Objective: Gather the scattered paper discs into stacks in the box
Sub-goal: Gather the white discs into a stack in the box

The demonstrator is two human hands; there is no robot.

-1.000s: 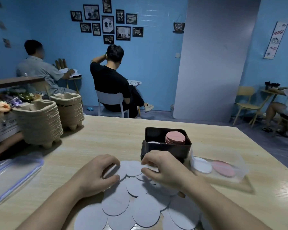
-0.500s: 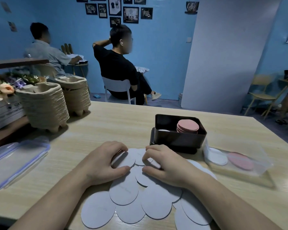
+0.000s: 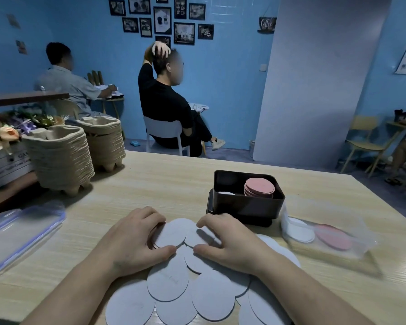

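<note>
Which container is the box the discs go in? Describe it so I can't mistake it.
On the wooden table, look just beyond the spread of white discs. The box is the dark, opaque one holding a stack of pink discs; the tub to its right is see-through.

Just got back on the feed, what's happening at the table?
A person is gathering white discs spread overlapping on the table. The left hand grips a small pile of them by the edge, and the right hand has curled fingers on the neighbouring disc. The black box behind holds a pink stack and a single white disc. Most white ones lie outside.
</note>
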